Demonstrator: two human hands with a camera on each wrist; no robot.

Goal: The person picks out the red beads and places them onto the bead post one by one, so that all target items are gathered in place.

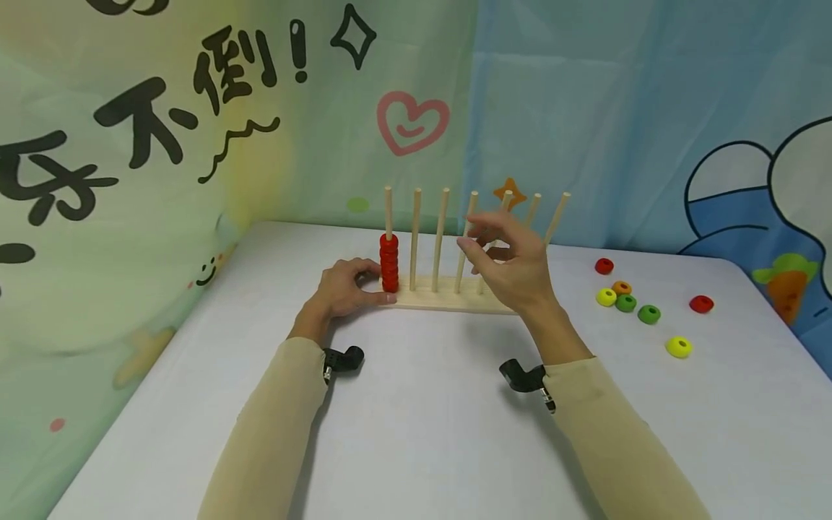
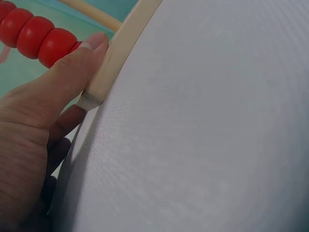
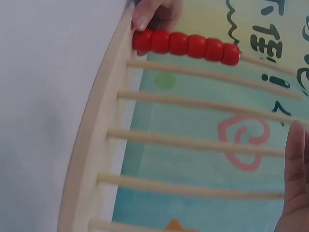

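A wooden bead rack (image 1: 442,302) stands on the table, with several upright pegs. Red beads (image 1: 388,264) are stacked on its leftmost peg, and they appear again in the right wrist view as a red row (image 3: 187,46). My left hand (image 1: 344,287) grips the left end of the base; in the left wrist view its thumb (image 2: 82,63) presses one face while a finger lies against the other side. My right hand (image 1: 510,263) hovers before the right-hand pegs, fingers loosely bent, with no bead visible in it. The right wrist view catches only part of that hand (image 3: 295,179).
Loose beads lie right of the rack: a red one (image 1: 604,266), an orange one (image 1: 622,288), yellow ones (image 1: 679,347), green ones (image 1: 648,314) and another red one (image 1: 701,304). A printed cloth (image 1: 552,87) hangs behind the white table (image 1: 416,404).
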